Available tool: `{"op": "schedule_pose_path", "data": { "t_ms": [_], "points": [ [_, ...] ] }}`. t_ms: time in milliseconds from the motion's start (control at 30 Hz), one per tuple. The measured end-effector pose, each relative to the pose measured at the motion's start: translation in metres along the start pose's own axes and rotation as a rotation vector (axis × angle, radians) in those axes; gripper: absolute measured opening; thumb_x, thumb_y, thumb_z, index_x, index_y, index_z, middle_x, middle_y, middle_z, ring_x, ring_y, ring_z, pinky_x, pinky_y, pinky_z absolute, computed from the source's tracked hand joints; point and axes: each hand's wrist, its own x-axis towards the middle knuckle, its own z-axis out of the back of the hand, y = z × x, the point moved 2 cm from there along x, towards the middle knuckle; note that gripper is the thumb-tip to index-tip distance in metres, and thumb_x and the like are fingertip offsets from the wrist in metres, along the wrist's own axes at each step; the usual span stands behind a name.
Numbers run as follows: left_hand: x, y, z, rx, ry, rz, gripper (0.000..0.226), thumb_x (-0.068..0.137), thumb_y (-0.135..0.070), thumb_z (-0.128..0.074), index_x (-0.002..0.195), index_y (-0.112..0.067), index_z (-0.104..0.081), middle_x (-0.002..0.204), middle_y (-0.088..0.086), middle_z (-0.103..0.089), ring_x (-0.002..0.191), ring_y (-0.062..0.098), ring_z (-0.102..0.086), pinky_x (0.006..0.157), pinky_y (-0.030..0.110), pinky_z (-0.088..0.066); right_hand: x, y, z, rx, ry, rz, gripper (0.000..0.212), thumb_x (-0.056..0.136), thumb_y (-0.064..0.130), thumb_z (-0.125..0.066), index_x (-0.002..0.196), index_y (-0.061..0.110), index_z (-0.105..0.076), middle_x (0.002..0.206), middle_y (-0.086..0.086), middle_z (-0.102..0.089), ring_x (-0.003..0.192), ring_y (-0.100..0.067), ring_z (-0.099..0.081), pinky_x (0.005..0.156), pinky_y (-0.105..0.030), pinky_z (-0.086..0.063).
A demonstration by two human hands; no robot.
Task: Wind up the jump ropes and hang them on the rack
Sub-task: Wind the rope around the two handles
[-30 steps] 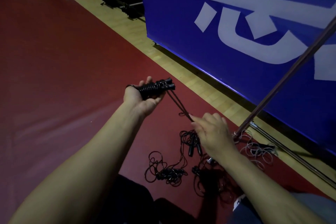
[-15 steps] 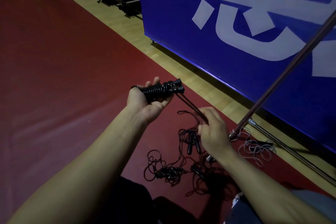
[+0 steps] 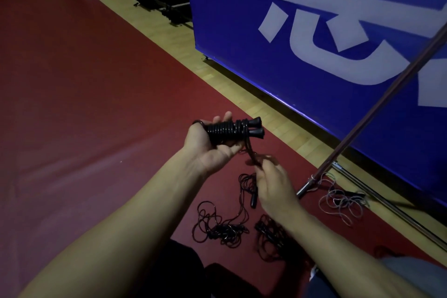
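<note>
Jump rope [image 3: 227, 129], black: two handles laid side by side, their flared ends pointing right, with glossy cord coiled in tight turns round both shafts. It lies across the palm of the left hand [image 3: 209, 146], thumb below and fingers curled up behind the coils, held above the red floor mat [image 3: 84, 104]. A doubled length of cord runs from the last coil down and right to the right hand [image 3: 272, 186], which pinches it at the fingertips (these are motion-blurred, so the exact grip cannot be told).

Loose jump ropes [image 3: 222, 225], dark, several: tangled heaps of thin cord on the mat below the hands, one handle [image 3: 254, 198] showing just left of the right wrist. How many ropes make up the heap cannot be told.

Pale rope [image 3: 341, 203], one: a loose scribble of whitish cord on the mat near the foot of the rack.

Rack [image 3: 377, 116]: slanted dark pole rising to the upper right, with a base bar running along the floor toward the lower right.

Blue banner [image 3: 314, 43] with large white lettering stands behind, beyond a strip of wooden floor [image 3: 174, 38].
</note>
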Motion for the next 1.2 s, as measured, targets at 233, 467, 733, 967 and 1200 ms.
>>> {"op": "schedule_pose_path", "data": {
  "t_ms": [233, 467, 733, 967, 1200],
  "points": [
    [-0.005, -0.005, 0.001, -0.035, 0.009, -0.038, 0.02, 0.098, -0.012, -0.034, 0.089, -0.017, -0.052, 0.078, 0.008, -0.073, 0.074, 0.03, -0.071, 0.061, 0.046, -0.057, 0.003, 0.008, 0.009, 0.046, -0.11, 0.018, 0.042, 0.103, 0.036, -0.04, 0.124, 0.007, -0.063, 0.094, 0.008, -0.06, 0.083, -0.005, -0.057, 0.07, -0.016, -0.041],
    [-0.007, 0.003, 0.008, 0.61, 0.07, 0.088, 0.024, 0.098, -0.022, -0.037, 0.078, -0.021, -0.051, 0.076, 0.002, -0.071, 0.068, 0.018, -0.064, 0.067, 0.035, -0.053, 0.018, -0.01, 0.034, -0.137, -0.015, -0.12, 0.03, 0.094, 0.0, -0.045, 0.106, 0.021, -0.062, 0.098, -0.005, -0.065, 0.084, -0.015, -0.062, 0.075, -0.031, -0.053],
    [0.0, 0.014, 0.008, 0.887, -0.074, -0.205, 0.027, 0.104, -0.013, -0.034, 0.087, -0.009, -0.055, 0.068, 0.005, -0.071, 0.076, 0.022, -0.071, 0.072, 0.043, -0.058, 0.029, -0.003, 0.059, -0.343, -0.053, 0.193, 0.045, 0.078, -0.017, -0.052, 0.114, 0.007, -0.065, 0.103, -0.006, -0.069, 0.095, -0.025, -0.06, 0.076, -0.032, -0.05],
    [0.013, 0.013, 0.016, 0.505, -0.291, -0.281, 0.024, 0.103, -0.017, -0.035, 0.091, -0.009, -0.055, 0.074, 0.01, -0.071, 0.076, 0.025, -0.067, 0.066, 0.045, -0.058, 0.015, 0.021, 0.044, -0.48, -0.095, 0.364, 0.029, 0.086, 0.0, -0.057, 0.114, 0.003, -0.066, 0.077, -0.003, -0.063, 0.071, -0.02, -0.048, 0.052, -0.033, -0.046],
    [0.018, 0.016, 0.026, 0.148, -0.333, -0.169, 0.027, 0.105, -0.024, -0.033, 0.094, -0.01, -0.053, 0.082, 0.01, -0.067, 0.078, 0.026, -0.065, 0.058, 0.051, -0.054, 0.002, 0.022, 0.017, -0.452, -0.202, 0.243, 0.038, 0.097, 0.03, -0.048, 0.127, 0.012, -0.063, 0.078, 0.006, -0.063, 0.07, -0.013, -0.046, 0.053, -0.025, -0.039]
  ]
}}
